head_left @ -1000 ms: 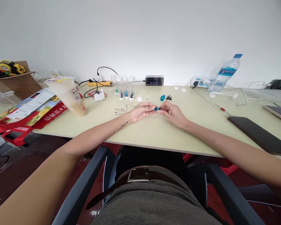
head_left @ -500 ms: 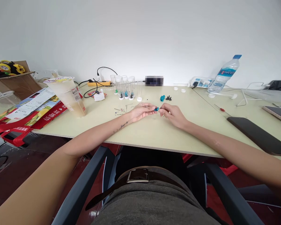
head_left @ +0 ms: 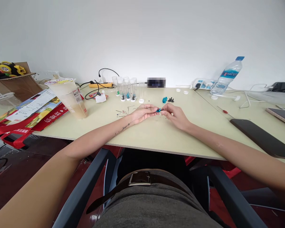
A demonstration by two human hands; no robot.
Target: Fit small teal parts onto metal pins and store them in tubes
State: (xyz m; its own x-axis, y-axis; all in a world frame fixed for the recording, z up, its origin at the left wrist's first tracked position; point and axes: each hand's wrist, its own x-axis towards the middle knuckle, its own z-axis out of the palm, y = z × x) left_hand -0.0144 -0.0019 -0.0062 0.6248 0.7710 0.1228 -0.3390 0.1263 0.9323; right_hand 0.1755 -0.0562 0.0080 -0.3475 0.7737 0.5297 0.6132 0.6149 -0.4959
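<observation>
My left hand (head_left: pixel 143 113) rests on the pale table (head_left: pixel 156 133) and pinches a tiny blue part (head_left: pixel 159 110) at its fingertips. My right hand (head_left: pixel 174 114) meets it from the right, its fingers closed on the same blue part. Just behind the hands lie a second small blue piece (head_left: pixel 164 99) and a small black piece (head_left: pixel 171 99). Thin metal pins (head_left: pixel 123 111) lie scattered to the left of my left hand.
Several clear capped tubes (head_left: pixel 126 88) stand behind the hands. A tall drink cup (head_left: pixel 70 97) and a red bag (head_left: pixel 26 115) sit at left. A water bottle (head_left: pixel 226 76), a power strip (head_left: pixel 203 83), a small red-handled screwdriver (head_left: pixel 223 110) and a dark phone (head_left: pixel 261 137) lie at right.
The hands stay together at the blue part; my right fingers shift slightly against it. Nothing else has moved.
</observation>
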